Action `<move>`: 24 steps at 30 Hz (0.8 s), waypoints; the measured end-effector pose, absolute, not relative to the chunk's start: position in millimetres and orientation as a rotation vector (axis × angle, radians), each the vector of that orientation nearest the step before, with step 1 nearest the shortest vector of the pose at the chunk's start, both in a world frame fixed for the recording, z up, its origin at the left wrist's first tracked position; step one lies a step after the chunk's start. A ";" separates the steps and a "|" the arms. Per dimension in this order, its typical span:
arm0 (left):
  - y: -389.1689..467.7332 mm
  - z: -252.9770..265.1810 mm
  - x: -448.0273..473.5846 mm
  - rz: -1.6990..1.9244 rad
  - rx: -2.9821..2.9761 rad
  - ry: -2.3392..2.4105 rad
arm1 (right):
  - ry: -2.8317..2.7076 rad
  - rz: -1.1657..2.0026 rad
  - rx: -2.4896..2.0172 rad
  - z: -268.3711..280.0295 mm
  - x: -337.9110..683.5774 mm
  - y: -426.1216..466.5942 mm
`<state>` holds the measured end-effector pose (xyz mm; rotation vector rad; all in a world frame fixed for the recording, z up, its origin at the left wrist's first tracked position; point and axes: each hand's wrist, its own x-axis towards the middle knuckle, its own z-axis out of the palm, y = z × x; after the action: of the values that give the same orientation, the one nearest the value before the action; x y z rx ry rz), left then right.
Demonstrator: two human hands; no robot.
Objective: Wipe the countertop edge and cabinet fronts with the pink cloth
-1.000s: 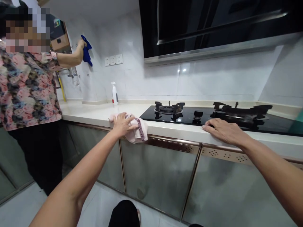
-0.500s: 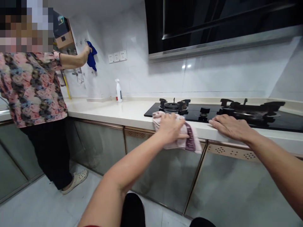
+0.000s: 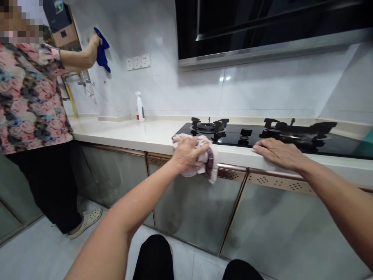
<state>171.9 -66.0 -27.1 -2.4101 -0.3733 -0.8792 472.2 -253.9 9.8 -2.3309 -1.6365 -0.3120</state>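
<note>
My left hand (image 3: 188,154) grips a pale pink cloth (image 3: 212,165) with a dark purple band, pressed on the front edge of the white countertop (image 3: 128,135). The cloth's loose end hangs over the cabinet front. Farther right, my right hand (image 3: 279,154) rests on the counter edge with its fingers stretched out, holding nothing. Just behind both hands lies the black gas cooktop (image 3: 233,136), with a left burner (image 3: 208,126) and a right burner (image 3: 294,134).
A person in a floral shirt (image 3: 32,101) stands at the left, a hand on a blue cloth (image 3: 101,52) by the wall hooks. A white spray bottle (image 3: 140,108) stands at the back of the counter. The range hood (image 3: 262,27) overhangs the cooktop; grey-green cabinets (image 3: 195,214) lie below.
My left hand has slid the cloth leftward along the counter edge. My right hand stays on the edge. The view has shifted slightly, and the other person still holds the blue cloth.
</note>
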 end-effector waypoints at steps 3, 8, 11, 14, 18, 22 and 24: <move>-38.8 -25.9 134.5 -0.856 -2.403 -0.472 | -1.640 -0.343 -2.300 8.6 472.2 -252.6; -11.4 -15.1 93.9 -0.704 -2.325 -0.586 | -1.622 -0.406 -2.264 5.7 470.3 -251.0; -11.9 -6.6 92.1 -0.665 -2.280 -0.550 | -1.617 -0.411 -2.251 7.0 465.2 -250.8; -28.2 -0.8 106.4 -0.640 -2.251 -0.539 | -1.591 -0.419 -2.271 8.8 462.0 -249.5; -71.7 -1.1 157.5 -0.679 -2.287 -0.455 | -1.584 -0.435 -2.274 9.5 461.4 -248.5; -126.7 -8.4 237.0 -0.758 -2.326 -0.313 | -1.588 -0.415 -2.329 11.0 461.2 -250.6; -149.8 -12.6 270.9 -0.814 -2.338 -0.264 | -1.583 -0.414 -2.346 11.4 462.7 -251.8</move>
<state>270.9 -149.8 -12.6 -2.3379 -0.2645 -0.8144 462.7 -251.8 11.4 -2.3465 -1.5826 -0.4138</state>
